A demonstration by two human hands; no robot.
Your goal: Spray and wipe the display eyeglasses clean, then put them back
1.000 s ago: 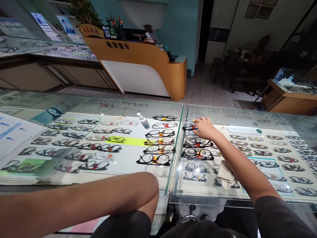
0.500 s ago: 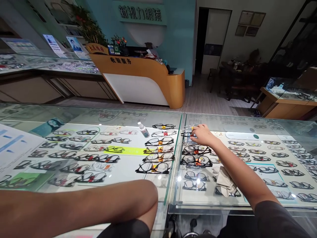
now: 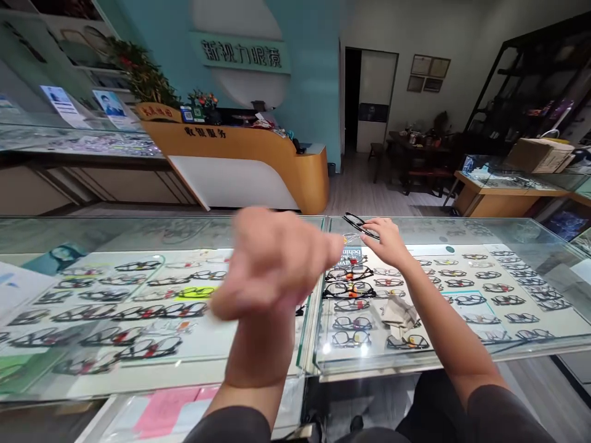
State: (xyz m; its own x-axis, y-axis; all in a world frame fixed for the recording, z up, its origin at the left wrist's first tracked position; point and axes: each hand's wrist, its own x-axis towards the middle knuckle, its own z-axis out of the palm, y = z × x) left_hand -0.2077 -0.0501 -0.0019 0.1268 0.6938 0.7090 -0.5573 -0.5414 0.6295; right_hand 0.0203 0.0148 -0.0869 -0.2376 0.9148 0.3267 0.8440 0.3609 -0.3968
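Note:
My right hand (image 3: 385, 239) is closed on a pair of black-framed eyeglasses (image 3: 353, 219), lifted and tilted over the far part of the right glass counter (image 3: 462, 363). Just below them lies a pair with a pale, transparent frame (image 3: 351, 239). Nearer to me, black eyeglasses (image 3: 349, 290) with an orange tag lie in a column on this counter. My left hand (image 3: 277, 261) is raised close to the camera, in front of the seam between the counters. Motion smears its fingers, and whether it holds anything does not show.
A crumpled beige cloth (image 3: 398, 315) lies on the right counter. Many eyeglasses fill the left glass counter (image 3: 175, 383), with pink papers (image 3: 170, 409) below its near edge. Beyond stand a curved wooden service desk (image 3: 258, 144) and a box (image 3: 538, 154) on another showcase.
My right hand has raised the black eyeglasses off the counter. From low at the left, my left arm has swung up and forward, and its hand now hides the spray bottle's place.

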